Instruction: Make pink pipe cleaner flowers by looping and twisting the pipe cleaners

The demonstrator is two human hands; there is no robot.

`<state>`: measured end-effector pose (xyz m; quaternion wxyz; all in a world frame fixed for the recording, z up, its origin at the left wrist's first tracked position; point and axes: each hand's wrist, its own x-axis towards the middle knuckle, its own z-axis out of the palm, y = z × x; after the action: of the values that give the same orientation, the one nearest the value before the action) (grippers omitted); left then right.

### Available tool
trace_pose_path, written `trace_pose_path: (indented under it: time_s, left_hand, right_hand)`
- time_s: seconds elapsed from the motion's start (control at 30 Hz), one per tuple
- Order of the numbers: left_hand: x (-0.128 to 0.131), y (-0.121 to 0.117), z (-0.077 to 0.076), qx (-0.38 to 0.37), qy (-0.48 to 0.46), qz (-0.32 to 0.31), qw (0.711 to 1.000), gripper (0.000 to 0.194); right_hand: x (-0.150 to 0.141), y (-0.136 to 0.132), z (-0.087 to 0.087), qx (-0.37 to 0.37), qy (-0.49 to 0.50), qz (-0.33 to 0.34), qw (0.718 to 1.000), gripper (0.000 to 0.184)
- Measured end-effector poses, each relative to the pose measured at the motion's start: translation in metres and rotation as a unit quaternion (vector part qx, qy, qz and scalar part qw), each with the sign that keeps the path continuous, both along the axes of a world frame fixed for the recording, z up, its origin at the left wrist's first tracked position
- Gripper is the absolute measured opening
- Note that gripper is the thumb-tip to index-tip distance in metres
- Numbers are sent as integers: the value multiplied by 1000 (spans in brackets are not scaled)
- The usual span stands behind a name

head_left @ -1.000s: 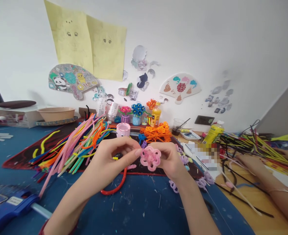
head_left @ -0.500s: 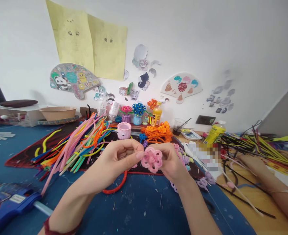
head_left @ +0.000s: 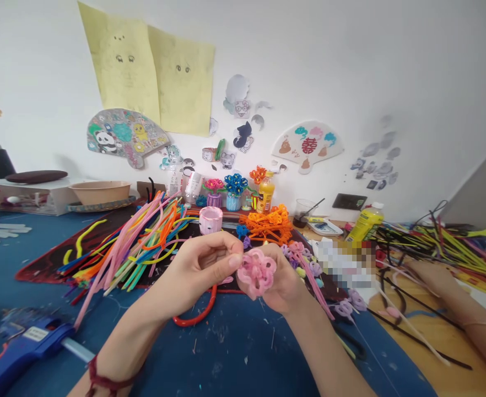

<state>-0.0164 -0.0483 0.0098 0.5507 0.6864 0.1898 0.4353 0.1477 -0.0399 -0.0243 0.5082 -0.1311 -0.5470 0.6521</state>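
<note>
A pink pipe-cleaner flower [head_left: 257,273] with looped petals faces me above the blue table cover. Thumb and forefinger of my left hand [head_left: 210,262] pinch its left edge. Behind the flower is my right hand [head_left: 282,281], its fingers curled and mostly hidden by the petals; it seems to support the flower from the back. Just beyond my hands stands a pale pink cup [head_left: 210,220]. To the left lies a heap of colourful pipe cleaners [head_left: 144,237], and to the right are pink and lilac flower pieces [head_left: 304,256].
A blue glue gun [head_left: 32,342] lies at the lower left. Orange pipe-cleaner pieces [head_left: 268,225] are piled behind my hands. Finished flowers in small pots [head_left: 235,201] line the wall. At the right, another person's arm [head_left: 445,298] rests among yellow and black strips [head_left: 437,248].
My right hand has turned and dropped slightly behind the flower, and the flower now faces me more fully. The left hand keeps its pinch. The view has shifted slightly.
</note>
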Motion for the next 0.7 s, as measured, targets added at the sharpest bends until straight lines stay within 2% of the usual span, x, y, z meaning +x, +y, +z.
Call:
trace_pose_path:
  time_s: [0.1,0.37,0.47,0.53,0.6,0.67,0.7]
  left_hand:
    - [0,1,0,-2,-3,-11,1000,16]
    - [-2,1,-3,2,19,14,1000,20]
    - [2,3,2,-6,16,34,999,21]
    - [3,2,10,17,18,82,996,20]
    - [-1,-5,12,82,30,186,979,18]
    - [-12,-19,1,156,51,318,934,11]
    - [-21,-28,-12,187,53,362,911,11]
  right_hand:
    - [-2,0,-1,-5,11,8,1000,27]
    - [-6,2,-3,-11,12,35,999,27]
    - [-6,2,-2,-5,15,31,999,29]
    - [-4,1,0,1,14,4,1000,29]
    - [-2,1,3,16,7,-51,999,28]
    - [1,3,6,36,-2,-111,993,27]
    - [2,3,7,42,-2,-133,990,28]
